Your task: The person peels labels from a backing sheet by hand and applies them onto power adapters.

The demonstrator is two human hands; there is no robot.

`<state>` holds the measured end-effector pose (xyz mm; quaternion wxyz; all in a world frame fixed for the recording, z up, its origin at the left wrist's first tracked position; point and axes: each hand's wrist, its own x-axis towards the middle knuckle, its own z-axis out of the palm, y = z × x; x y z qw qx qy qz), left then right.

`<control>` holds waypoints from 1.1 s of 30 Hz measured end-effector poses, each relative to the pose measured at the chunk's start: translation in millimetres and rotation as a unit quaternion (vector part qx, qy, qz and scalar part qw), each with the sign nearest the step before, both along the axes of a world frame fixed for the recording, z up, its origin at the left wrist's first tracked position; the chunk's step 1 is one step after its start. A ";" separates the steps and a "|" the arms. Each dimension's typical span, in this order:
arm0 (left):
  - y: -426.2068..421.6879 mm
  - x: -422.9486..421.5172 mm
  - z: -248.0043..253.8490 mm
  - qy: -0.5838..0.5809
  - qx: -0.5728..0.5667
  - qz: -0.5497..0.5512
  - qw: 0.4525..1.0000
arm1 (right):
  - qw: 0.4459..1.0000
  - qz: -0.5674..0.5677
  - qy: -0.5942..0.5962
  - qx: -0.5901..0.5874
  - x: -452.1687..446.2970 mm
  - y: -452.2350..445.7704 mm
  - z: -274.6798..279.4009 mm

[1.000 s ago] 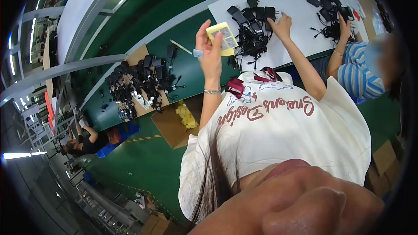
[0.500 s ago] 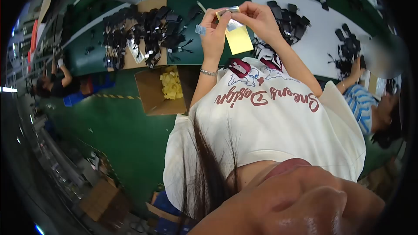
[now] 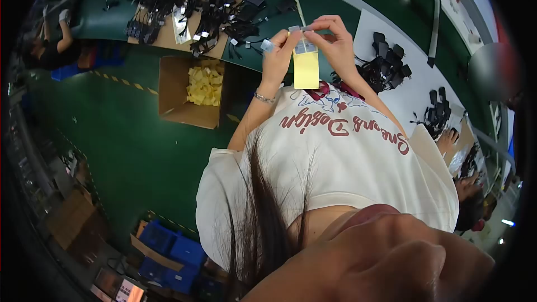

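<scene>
Sheet looks light, bendy, best held by edges: left fingers pinch it; right fingers beside, grip unclear.

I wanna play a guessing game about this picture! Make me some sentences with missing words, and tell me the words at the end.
1. The bare lower part of the sheet is ____.
2. A bracelet circles the person's ____ wrist.
3. The black adapters beside the right forearm lie on a ____ surface.
4. Crumpled papers lie inside a cardboard ____ (three letters).

Missing words: yellow; left; white; box.
</scene>
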<state>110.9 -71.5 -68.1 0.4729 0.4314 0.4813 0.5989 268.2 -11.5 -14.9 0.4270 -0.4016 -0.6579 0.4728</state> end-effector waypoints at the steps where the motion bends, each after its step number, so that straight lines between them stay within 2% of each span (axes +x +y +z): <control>1: -10.6 4.6 -1.6 -0.058 -0.030 0.015 0.998 | 1.000 0.008 -0.006 -0.002 -2.8 -3.1 -6.3; 3: -21.6 9.4 -1.0 -0.175 -0.085 0.044 0.980 | 0.998 0.030 -0.035 -0.046 -9.5 -3.1 -16.1; 5: -28.4 5.4 -0.9 -0.187 -0.088 0.045 0.977 | 0.995 0.047 -0.057 -0.067 -14.3 -4.3 -20.9; 8: -36.2 -2.1 -4.1 -0.206 -0.101 0.043 0.972 | 0.995 0.036 -0.089 -0.031 -26.0 -4.9 -24.2; 9: -39.1 -3.6 -6.3 -0.219 -0.114 0.052 0.968 | 0.994 0.045 -0.095 -0.036 -29.3 -5.2 -25.4; 12: -43.3 -11.4 -19.7 -0.249 -0.139 0.074 0.956 | 0.984 0.110 -0.126 0.055 -36.1 6.0 -33.0; 13: -44.5 -17.7 -29.0 -0.287 -0.180 0.094 0.936 | 0.983 0.116 -0.129 0.051 -40.4 12.0 -37.6; 15: -52.5 -31.5 -50.7 -0.359 -0.259 0.132 0.887 | 0.995 0.073 -0.037 -0.048 -54.0 33.5 -57.4; 16: -59.9 -39.3 -59.0 -0.362 -0.262 0.137 0.884 | 0.994 0.050 0.010 -0.097 -62.4 48.1 -68.2; 18: -77.0 -66.2 -77.5 -0.388 -0.223 0.185 0.875 | 0.997 0.000 -0.079 -0.004 -83.3 87.8 -114.1; 20: -84.7 -78.0 -79.0 -0.400 -0.208 0.210 0.868 | 0.954 0.010 -0.284 0.098 -98.4 119.1 -139.8; 23: -84.1 -88.0 -66.9 -0.405 -0.191 0.328 0.832 | 0.934 -0.043 -0.326 0.139 -123.9 124.5 -140.3; 25: -86.3 -97.8 -74.5 -0.401 -0.187 0.330 0.834 | 0.923 -0.071 -0.343 0.160 -141.4 126.2 -128.2; 27: -89.5 -102.9 -81.4 -0.394 -0.179 0.329 0.840 | 0.914 -0.067 -0.387 0.107 -147.2 119.4 -107.4; 29: -83.9 -103.7 -89.1 -0.396 -0.176 0.319 0.843 | 0.906 -0.063 -0.410 0.082 -145.7 123.5 -115.4; 31: -79.2 -105.1 -92.5 -0.394 -0.169 0.296 0.854 | 0.896 -0.008 -0.436 0.087 -132.9 149.0 -173.0; 33: -73.4 -101.8 -88.3 -0.388 -0.160 0.288 0.861 | 0.891 0.017 -0.445 0.087 -126.7 156.0 -186.2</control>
